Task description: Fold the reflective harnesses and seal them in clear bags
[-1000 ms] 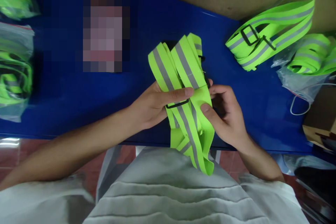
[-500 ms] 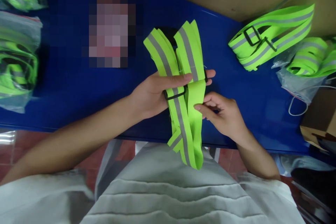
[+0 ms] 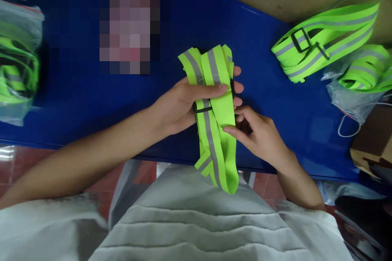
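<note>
A folded neon yellow-green reflective strap with grey stripes and black buckles hangs in front of me, above the front edge of the blue table. My left hand is closed around its upper part, thumb across the front and fingertips showing past the right side. Lower down, my right hand pinches the strap's right edge between thumb and fingers; some of these fingers are hidden behind the band. The strap's lower loop dangles just over my lap.
Another reflective strap lies at the back right, beside a clear bag with a rolled strap. Bagged straps lie at the left. A cardboard box stands at the right edge. A blurred patch covers something at the back.
The strap's upper ends have dropped lower and sit closer together over my left hand. My right hand has shifted slightly left along the band, still pinching it.
</note>
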Motion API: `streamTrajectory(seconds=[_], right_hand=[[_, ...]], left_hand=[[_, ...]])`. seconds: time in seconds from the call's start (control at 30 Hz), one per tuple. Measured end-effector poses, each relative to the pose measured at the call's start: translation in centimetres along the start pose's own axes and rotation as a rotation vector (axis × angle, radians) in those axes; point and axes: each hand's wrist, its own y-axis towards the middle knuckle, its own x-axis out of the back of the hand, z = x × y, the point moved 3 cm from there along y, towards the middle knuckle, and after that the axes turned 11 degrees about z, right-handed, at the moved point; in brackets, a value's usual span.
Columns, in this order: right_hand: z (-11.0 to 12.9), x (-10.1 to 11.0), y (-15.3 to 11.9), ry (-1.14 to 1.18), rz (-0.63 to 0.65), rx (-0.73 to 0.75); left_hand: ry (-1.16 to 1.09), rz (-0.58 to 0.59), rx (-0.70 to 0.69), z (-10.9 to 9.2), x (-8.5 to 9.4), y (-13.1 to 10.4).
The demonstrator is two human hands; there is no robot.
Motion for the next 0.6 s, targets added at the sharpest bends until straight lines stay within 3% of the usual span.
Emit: streamTrajectory(seconds=[0.13,0.43,0.6], right_hand=[[-0.1,0.3,0.1,0.092,0.084,0.027],[-0.1,-0.5,-0.3,0.469,0.314,0.079],[-0.5,-0.8,-0.3,0.503,0.203,0.0]], left_hand=[[-0.063,0.115,0.008,-0.2,0.1,0.1],[0.052,0.074,-0.131,-2.7,-0.2,-0.3],[0.151,-0.005,-0.254,-4.1,-0.2,-0.6]])
